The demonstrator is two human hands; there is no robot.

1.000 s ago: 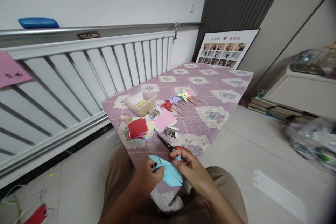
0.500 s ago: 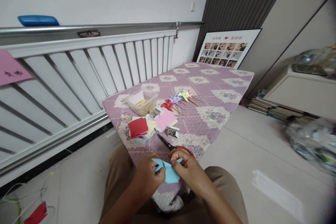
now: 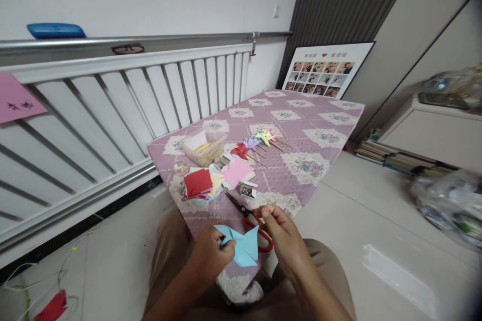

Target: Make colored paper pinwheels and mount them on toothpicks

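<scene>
My left hand (image 3: 213, 253) pinches the left side of a light blue paper square (image 3: 244, 250) whose corners are cut and partly bent inward. To the right of the paper, my right hand (image 3: 280, 228) is apart from it, thumb and fingertips drawn together. Whatever may be between those fingertips is too small to make out. Scissors with red handles (image 3: 268, 247) lie beneath and between the paper and my right hand, dark blades pointing away. Just beyond the blades is a small open box of metal fasteners (image 3: 248, 190).
Stacked colored paper (image 3: 198, 183) and pink sheets (image 3: 237, 171) lie on the patterned tablecloth (image 3: 297, 115). Behind them stand a clear plastic container with sticks (image 3: 205, 148) and another small box (image 3: 223, 161). Several finished pinwheels (image 3: 250, 145) lie further right. A white radiator (image 3: 150, 95) borders the left.
My right hand has let go of the blue paper and moved up and right, away from it. The paper's right corner has spread outward. My left hand keeps its hold.
</scene>
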